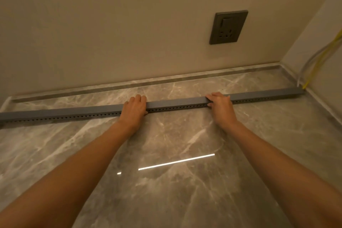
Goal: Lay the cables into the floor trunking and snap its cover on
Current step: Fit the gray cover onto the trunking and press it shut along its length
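A long grey floor trunking (pixel 175 102) with a row of small holes along its near side lies across the marble floor, from the left edge to the right corner. Its top is closed by the cover along the visible length. My left hand (pixel 134 110) lies over the trunking left of centre, fingers wrapped over the top. My right hand (pixel 220 106) presses on it right of centre, fingers over the top and thumb at the near side. A yellow cable (pixel 321 59) and a white cable (pixel 308 57) come down the right wall and enter the trunking's right end.
A dark wall socket with a switch (pixel 228 27) sits on the beige wall above the trunking. A grey stone skirting (pixel 148 84) runs along the wall base behind it. The glossy marble floor (pixel 166 153) reflects a bright light strip.
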The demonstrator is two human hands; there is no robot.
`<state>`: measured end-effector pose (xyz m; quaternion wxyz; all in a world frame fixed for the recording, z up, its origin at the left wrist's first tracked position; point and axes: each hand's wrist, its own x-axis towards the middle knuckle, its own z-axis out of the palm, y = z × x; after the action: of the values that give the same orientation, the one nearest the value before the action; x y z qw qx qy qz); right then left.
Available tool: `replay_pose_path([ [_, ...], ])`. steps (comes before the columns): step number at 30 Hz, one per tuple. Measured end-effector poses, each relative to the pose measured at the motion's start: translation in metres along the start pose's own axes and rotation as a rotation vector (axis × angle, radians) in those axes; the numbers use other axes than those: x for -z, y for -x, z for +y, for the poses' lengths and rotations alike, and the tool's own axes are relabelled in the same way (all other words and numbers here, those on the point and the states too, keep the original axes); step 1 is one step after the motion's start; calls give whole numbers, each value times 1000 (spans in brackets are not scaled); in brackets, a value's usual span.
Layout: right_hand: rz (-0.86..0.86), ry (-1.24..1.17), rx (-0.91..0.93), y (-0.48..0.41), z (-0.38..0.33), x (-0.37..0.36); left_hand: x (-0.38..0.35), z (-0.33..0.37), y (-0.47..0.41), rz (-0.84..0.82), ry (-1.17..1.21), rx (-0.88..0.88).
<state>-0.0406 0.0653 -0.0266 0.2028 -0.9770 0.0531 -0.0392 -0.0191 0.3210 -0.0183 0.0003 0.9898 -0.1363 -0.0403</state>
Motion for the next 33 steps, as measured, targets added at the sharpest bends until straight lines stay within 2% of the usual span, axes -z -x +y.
replay_pose_path([
  [7, -2, 4, -36, -33, -6, -2, 2, 2, -20, 66, 48, 21],
  [13, -19, -48, -55, -61, -3, -4, -6, 0, -40, 236, 36, -52],
  [18, 11, -45, -55, -79, -3, -11, -8, -5, -65, 281, -22, -75],
  [27, 2, 130, 13, -97, 3, -9, -11, 0, -81, 246, -29, 46],
  [30, -13, 237, 85, -101, 11, -8, -4, 18, -79, 239, 17, 156],
  [33, -25, 194, 70, -100, 9, -3, 0, 41, -81, 196, 24, 269],
])
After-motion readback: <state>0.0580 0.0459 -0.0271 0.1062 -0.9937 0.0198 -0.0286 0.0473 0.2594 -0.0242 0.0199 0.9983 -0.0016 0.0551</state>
